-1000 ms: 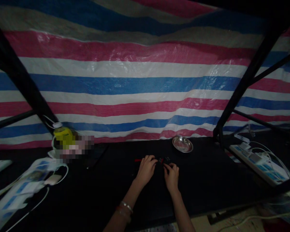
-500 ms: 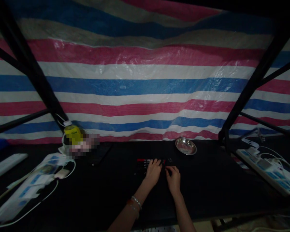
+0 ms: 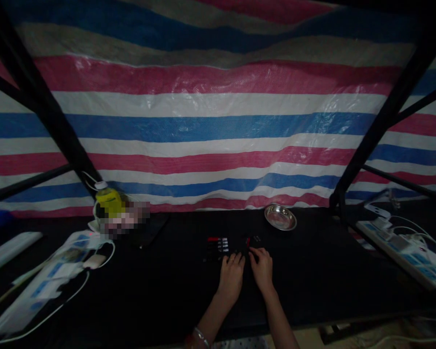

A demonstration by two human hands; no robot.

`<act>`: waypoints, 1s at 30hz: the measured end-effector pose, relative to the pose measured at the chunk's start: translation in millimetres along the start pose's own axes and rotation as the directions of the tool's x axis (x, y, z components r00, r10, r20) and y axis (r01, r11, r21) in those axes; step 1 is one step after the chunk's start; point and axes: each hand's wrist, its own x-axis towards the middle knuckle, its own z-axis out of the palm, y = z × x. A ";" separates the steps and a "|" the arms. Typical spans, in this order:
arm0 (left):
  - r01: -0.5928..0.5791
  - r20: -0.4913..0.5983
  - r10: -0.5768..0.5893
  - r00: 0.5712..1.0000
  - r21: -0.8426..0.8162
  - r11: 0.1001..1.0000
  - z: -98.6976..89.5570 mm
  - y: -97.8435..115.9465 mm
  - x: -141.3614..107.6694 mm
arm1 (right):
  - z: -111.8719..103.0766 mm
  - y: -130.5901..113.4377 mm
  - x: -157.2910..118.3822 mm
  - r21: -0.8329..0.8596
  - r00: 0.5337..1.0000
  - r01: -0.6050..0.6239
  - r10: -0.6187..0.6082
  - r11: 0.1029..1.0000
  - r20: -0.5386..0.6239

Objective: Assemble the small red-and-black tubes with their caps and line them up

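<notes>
Several slim black pieces with silvery ends, the top one red (image 3: 213,239), lie in a stack of rows on the black tabletop (image 3: 152,291). My left hand (image 3: 232,274) rests palm down just below them, its fingertips near the lowest row. To its right, my right hand (image 3: 262,266) has thumb and index finger brought near each other beside a small red and black piece (image 3: 248,241); what lies between the fingertips is too dark to make out. Small dark bits with pale marks (image 3: 256,238) lie just above my right hand.
A round metal dish (image 3: 280,217) stands at the back right. Power strips with cables lie at the left (image 3: 47,281) and right (image 3: 403,252). A yellow bottle (image 3: 110,201) and a dark flat object (image 3: 154,230) are at the back left. Black frame posts flank the striped sheet.
My left hand has drawn back toward me and off the rows, uncovering their silvery ends. My right hand has barely moved. The view has shifted slightly.
</notes>
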 end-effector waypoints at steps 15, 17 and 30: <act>-0.120 0.053 0.135 0.989 -0.223 0.967 -4.6 3.1 1.8 | 5.3 7.6 -0.5 0.076 0.994 0.004 0.005 0.997 -0.113; -0.132 0.015 0.141 0.990 -0.273 0.953 -3.8 2.0 -2.4 | 7.3 10.2 -1.0 0.071 0.991 0.000 0.010 0.997 -0.136; -0.103 -0.424 -0.158 0.892 -0.531 0.841 11.9 -9.0 -13.9 | -0.5 -0.6 -8.1 0.345 0.968 -0.091 0.165 0.934 -0.190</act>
